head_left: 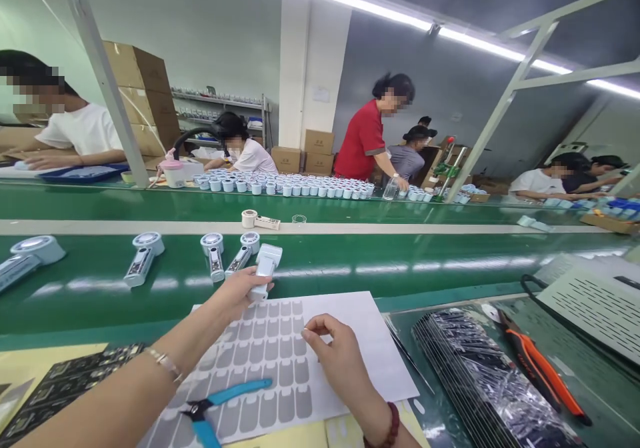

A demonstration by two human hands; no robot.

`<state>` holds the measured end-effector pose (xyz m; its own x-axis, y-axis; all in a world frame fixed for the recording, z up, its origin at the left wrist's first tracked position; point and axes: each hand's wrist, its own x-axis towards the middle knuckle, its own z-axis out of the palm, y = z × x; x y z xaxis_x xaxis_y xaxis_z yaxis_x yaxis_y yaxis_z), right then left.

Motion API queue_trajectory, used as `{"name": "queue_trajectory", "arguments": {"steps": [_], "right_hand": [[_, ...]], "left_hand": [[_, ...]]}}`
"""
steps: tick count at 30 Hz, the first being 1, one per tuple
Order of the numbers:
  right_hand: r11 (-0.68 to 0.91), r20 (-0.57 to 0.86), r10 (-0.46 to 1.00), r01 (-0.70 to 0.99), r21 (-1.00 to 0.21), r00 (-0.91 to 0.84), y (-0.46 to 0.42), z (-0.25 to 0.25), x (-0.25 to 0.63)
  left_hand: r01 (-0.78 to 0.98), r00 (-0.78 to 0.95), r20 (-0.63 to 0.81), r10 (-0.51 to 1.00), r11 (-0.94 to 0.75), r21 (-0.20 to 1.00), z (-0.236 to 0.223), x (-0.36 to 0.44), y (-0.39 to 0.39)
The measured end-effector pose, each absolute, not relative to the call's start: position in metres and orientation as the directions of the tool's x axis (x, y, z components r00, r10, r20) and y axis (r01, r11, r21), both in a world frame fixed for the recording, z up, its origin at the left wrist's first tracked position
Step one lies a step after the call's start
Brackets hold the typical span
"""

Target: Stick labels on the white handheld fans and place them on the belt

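Observation:
My left hand (239, 293) is closed round the handle of a white handheld device (264, 268) at the near edge of the green belt (350, 268). My right hand (334, 348) rests on a white sheet of grey stickers (280, 361), its thumb and forefinger pinched together at the sheet's middle; what they pinch is too small to make out. Blue-handled cutters (220, 405) lie on the sheet near my left forearm.
Several more white devices (145, 256) lie on the belt to the left. Orange-handled pliers (537, 365) and a stack of dark strips (480, 375) sit at right. Rows of small white cups (285, 186) line the far bench, where several people work.

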<state>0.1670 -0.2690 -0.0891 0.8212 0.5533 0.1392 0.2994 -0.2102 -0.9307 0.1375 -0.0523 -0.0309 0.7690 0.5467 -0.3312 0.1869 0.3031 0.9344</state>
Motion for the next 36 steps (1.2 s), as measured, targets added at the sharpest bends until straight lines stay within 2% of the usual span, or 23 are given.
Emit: {"name": "queue_trajectory", "arguments": {"steps": [4, 7, 11, 13, 15, 18, 21, 24, 28, 31, 33, 34, 36], "right_hand": [[-0.351, 0.226, 0.550, 0.468, -0.811, 0.804, -0.252, -0.088, 0.188], [-0.441, 0.234, 0.595, 0.556, -0.705, 0.769, -0.236, -0.090, 0.199], [-0.503, 0.209, 0.636, 0.604, -0.618, 0.743, -0.221, -0.092, 0.207], [-0.506, 0.217, 0.637, 0.614, -0.606, 0.740, -0.218, -0.093, 0.209], [-0.499, 0.235, 0.631, 0.619, -0.607, 0.739, -0.218, -0.094, 0.209], [-0.489, 0.261, 0.617, 0.622, -0.612, 0.742, -0.219, -0.097, 0.208], [-0.489, 0.267, 0.604, 0.614, -0.620, 0.751, -0.220, -0.100, 0.207], [-0.473, 0.263, 0.582, 0.584, -0.660, 0.769, -0.221, -0.103, 0.207], [-0.378, 0.253, 0.535, 0.496, -0.782, 0.806, -0.222, -0.100, 0.211], [-0.267, 0.214, 0.500, 0.385, -0.883, 0.839, -0.225, -0.091, 0.208], [-0.177, 0.186, 0.504, 0.312, -0.934, 0.844, -0.232, -0.082, 0.196], [-0.136, 0.176, 0.514, 0.283, -0.949, 0.839, -0.237, -0.077, 0.188], [-0.056, 0.140, 0.551, 0.203, -0.978, 0.823, -0.249, -0.068, 0.164]], "left_hand": [[0.233, 0.780, -0.240, 0.578, 0.089, 0.968, -0.058, 0.189, -0.043], [0.273, 0.748, -0.107, 0.655, -0.157, 0.949, -0.067, 0.205, -0.036], [0.327, 0.662, 0.203, 0.722, -0.522, 0.788, -0.064, 0.198, -0.018], [0.393, 0.634, 0.290, 0.717, -0.622, 0.677, -0.060, 0.191, -0.008], [0.475, 0.631, 0.289, 0.720, -0.653, 0.590, -0.055, 0.185, 0.001], [0.564, 0.644, 0.211, 0.736, -0.642, 0.519, -0.049, 0.185, 0.008], [0.601, 0.631, 0.142, 0.763, -0.596, 0.532, -0.041, 0.188, 0.006], [0.577, 0.623, 0.052, 0.781, -0.503, 0.643, -0.029, 0.183, -0.005], [0.381, 0.704, -0.070, 0.707, -0.292, 0.877, -0.008, 0.143, -0.035], [0.227, 0.777, -0.120, 0.618, -0.097, 0.969, 0.005, 0.093, -0.065], [0.191, 0.775, -0.216, 0.593, 0.106, 0.976, 0.008, 0.059, -0.084], [0.183, 0.715, -0.338, 0.612, 0.302, 0.936, 0.007, 0.043, -0.092], [0.128, 0.591, -0.564, 0.578, 0.622, 0.772, -0.001, 0.017, -0.105]]}}
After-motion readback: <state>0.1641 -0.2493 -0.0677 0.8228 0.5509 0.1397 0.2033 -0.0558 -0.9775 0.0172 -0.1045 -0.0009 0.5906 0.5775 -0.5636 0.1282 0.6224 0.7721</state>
